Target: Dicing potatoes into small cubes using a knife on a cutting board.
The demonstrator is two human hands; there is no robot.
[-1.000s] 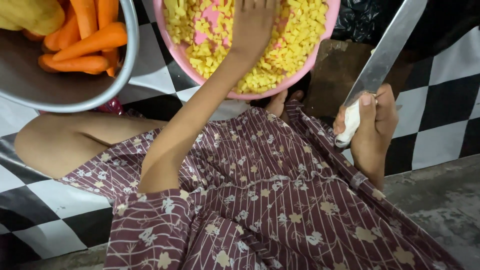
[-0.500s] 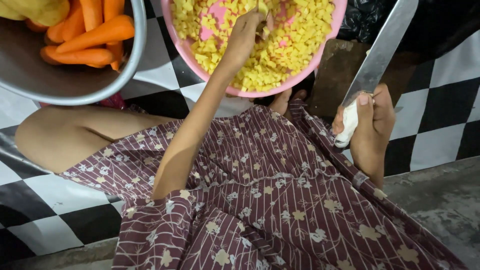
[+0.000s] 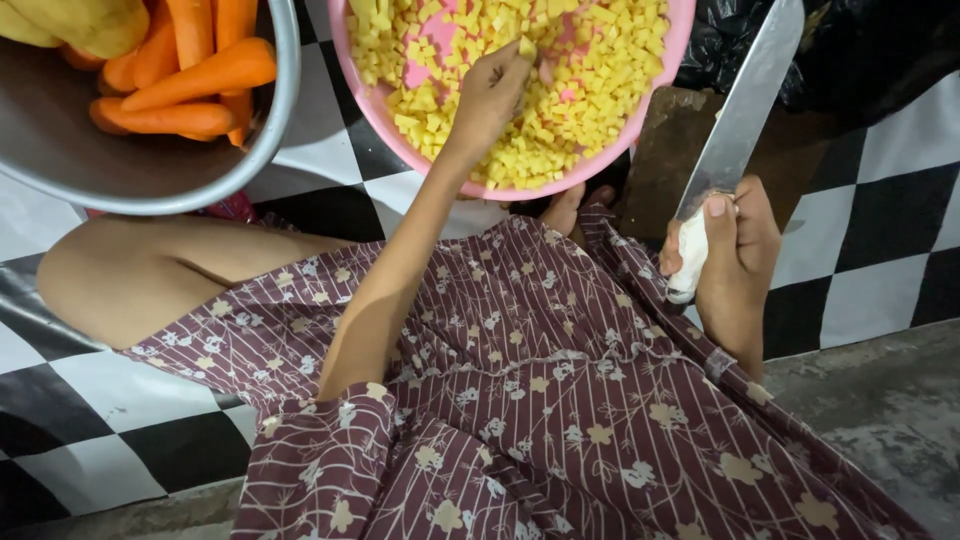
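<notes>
My left hand (image 3: 492, 92) reaches over the pink bowl (image 3: 372, 98), which is full of small yellow diced pieces (image 3: 590, 80). Its fingers pinch a piece or two (image 3: 526, 48) just above the heap. My right hand (image 3: 738, 250) grips the white handle of a large knife (image 3: 745, 110), blade pointing up and away over a dark wooden board (image 3: 668, 150). My lap, in a maroon flowered dress (image 3: 520, 400), fills the lower frame.
A steel bowl (image 3: 150, 170) at the top left holds peeled carrots (image 3: 190, 75) and a yellow piece. The floor has black and white checked tiles (image 3: 860, 230), with a grey concrete strip (image 3: 880, 420) at the lower right. Black plastic lies at the top right.
My left hand has drawn back from deep in the pink bowl toward its near side, fingers now pinched on diced pieces. The knife hand has stayed in place.
</notes>
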